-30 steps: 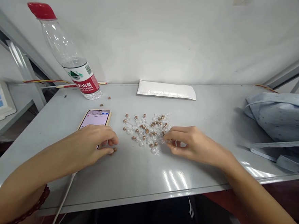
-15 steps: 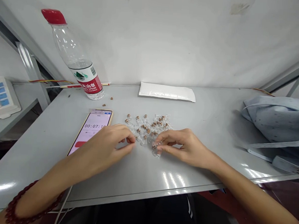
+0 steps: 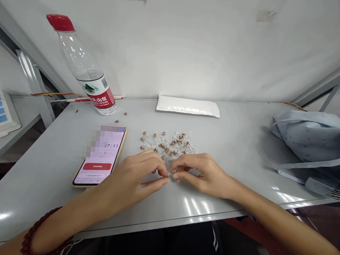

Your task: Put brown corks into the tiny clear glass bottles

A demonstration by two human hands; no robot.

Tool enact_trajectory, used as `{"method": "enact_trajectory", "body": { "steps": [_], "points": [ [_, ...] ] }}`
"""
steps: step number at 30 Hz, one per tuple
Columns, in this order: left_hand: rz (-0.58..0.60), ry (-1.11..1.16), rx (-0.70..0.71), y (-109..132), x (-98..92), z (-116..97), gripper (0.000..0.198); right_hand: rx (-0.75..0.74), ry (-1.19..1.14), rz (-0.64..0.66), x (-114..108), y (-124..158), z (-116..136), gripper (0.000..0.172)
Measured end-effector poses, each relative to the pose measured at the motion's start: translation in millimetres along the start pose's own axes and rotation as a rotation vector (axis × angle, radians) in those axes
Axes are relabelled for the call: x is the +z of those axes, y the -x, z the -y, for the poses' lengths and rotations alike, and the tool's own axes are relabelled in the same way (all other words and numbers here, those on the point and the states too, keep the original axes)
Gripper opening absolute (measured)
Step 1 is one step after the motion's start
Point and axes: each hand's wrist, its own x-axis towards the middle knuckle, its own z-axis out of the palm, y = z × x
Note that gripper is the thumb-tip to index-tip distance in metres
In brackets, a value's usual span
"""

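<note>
Between the thumb and fingers of my right hand [image 3: 200, 172] is a tiny clear glass bottle [image 3: 172, 171], lying on its side with its neck toward the left. My left hand [image 3: 145, 174] is closed in a pinch right at that neck, on what looks like a small brown cork [image 3: 166, 176], mostly covered by the fingertips. Just beyond both hands lies a loose cluster of several tiny corked glass bottles [image 3: 167, 150], their brown stoppers pointing various ways. The fingers of my right hand hide the nearest part of the cluster.
A phone [image 3: 100, 157] with a running timer lies left of my left hand. Behind it stand a red-capped water bottle [image 3: 94, 89] and two loose brown bits [image 3: 117, 121]. A white padded envelope [image 3: 188, 106] rests by the wall; a light blue cloth bag [image 3: 315, 137] sits at right.
My left hand has moved right to meet the small bottle, uncovering more of the phone. My right hand has shifted slightly left and turned the bottle's neck toward the left hand.
</note>
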Motion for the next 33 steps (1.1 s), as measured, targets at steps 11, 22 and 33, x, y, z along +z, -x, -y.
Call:
{"method": "enact_trajectory", "body": {
  "steps": [11, 22, 33],
  "points": [
    [-0.027, 0.021, 0.000, -0.9, 0.9, -5.9, 0.009, -0.028, -0.072, 0.051, -6.8, -0.5, 3.1, 0.015],
    [-0.015, 0.081, 0.008, 0.0, 1.3, -6.5, 0.012, -0.052, -0.070, 0.059, -3.7, 1.7, 6.7, 0.017],
    [0.067, 0.215, -0.019, -0.2, 3.1, -11.8, 0.015, -0.021, -0.298, 0.085, 0.9, 3.1, 8.6, 0.015]
  ]
}}
